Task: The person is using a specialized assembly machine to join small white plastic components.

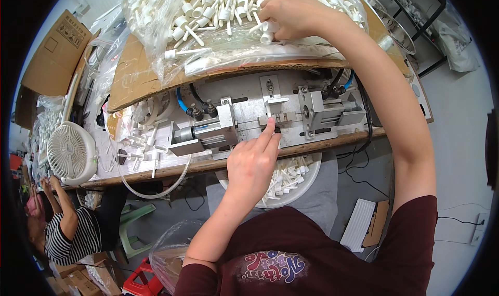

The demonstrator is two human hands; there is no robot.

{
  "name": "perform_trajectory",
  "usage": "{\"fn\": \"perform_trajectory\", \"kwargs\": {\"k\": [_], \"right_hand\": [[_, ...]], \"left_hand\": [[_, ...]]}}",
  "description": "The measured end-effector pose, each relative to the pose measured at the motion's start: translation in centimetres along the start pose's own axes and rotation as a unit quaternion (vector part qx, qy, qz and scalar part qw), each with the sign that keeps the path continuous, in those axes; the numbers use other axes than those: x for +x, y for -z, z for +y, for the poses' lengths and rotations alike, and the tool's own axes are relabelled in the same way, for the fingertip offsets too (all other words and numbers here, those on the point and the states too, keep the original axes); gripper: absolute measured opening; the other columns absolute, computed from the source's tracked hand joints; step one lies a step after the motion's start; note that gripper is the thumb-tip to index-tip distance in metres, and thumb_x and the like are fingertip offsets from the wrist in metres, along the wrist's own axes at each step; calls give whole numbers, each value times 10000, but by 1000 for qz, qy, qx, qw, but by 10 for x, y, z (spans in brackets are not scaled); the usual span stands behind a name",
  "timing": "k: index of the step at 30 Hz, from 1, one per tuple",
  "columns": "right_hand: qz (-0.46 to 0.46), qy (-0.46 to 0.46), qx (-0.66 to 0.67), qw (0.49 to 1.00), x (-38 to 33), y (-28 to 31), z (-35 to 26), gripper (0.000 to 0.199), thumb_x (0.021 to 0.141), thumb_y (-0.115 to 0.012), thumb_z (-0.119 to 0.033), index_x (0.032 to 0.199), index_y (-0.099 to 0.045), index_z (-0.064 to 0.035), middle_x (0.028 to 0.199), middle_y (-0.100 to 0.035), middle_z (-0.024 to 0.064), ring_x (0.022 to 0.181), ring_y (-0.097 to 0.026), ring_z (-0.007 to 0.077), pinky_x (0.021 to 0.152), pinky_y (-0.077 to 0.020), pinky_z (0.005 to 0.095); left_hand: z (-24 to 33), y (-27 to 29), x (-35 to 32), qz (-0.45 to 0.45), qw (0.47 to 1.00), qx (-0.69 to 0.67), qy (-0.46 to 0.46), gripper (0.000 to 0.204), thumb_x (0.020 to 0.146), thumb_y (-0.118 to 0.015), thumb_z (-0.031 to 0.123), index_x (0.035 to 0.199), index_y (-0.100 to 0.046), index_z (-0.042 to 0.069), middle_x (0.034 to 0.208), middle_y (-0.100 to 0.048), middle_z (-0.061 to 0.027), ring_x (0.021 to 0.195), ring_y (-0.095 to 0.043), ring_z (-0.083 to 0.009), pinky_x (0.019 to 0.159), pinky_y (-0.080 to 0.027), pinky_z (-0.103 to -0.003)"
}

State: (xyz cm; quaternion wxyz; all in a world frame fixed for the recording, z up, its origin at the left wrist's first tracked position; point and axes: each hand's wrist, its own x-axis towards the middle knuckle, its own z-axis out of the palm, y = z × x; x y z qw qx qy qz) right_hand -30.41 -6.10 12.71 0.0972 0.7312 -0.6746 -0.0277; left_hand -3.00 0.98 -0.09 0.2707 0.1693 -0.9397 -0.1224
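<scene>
My right hand (293, 16) is at the large pile of white plastic measuring scoops (223, 7), its fingers closed around a few scoops (267, 31) at the pile's near edge. My left hand (253, 163) reaches over the metal clamping fixture (283, 118), index finger stretched out and its tip touching the small block in the middle. The other left fingers are partly curled, with nothing visible in them. A white piece stands beside that fingertip. Metal cylinder units (208, 134) flank the block on the left and the right (335, 111).
The scoops lie in a clear bag on a cardboard sheet (130, 82). Loose white pieces (138, 148) and a white fan (71, 153) are at left. Below the table edge, a white basin (312, 174) holds more pieces. Hoses and cables surround the fixture. Another person (78, 228) sits far left.
</scene>
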Motion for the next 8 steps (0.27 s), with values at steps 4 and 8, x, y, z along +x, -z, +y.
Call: {"fn": "perform_trajectory", "kwargs": {"k": [4, 8], "right_hand": [[-23, -34, 41, 998, 2, 14, -21, 334, 718, -756, -98, 1040, -699, -28, 1039, -698, 135, 1044, -658, 305, 903, -535, 397], [-7, -17, 107, 994, 3, 14, -20, 359, 725, -770, -121, 1066, -707, -30, 1077, -699, 163, 1080, -653, 298, 926, -529, 383]], "left_hand": [[2, 4, 1, -22, 1000, 1, 18, 289, 749, -796, 110, 1026, -728, 60, 1278, -681, -74, 631, -658, -220, 617, -526, -315], [0, 2, 1, -15, 1000, -8, 20, 294, 747, -799, 117, 1031, -731, 76, 1286, -679, -61, 580, -635, -228, 586, -526, -320]]}}
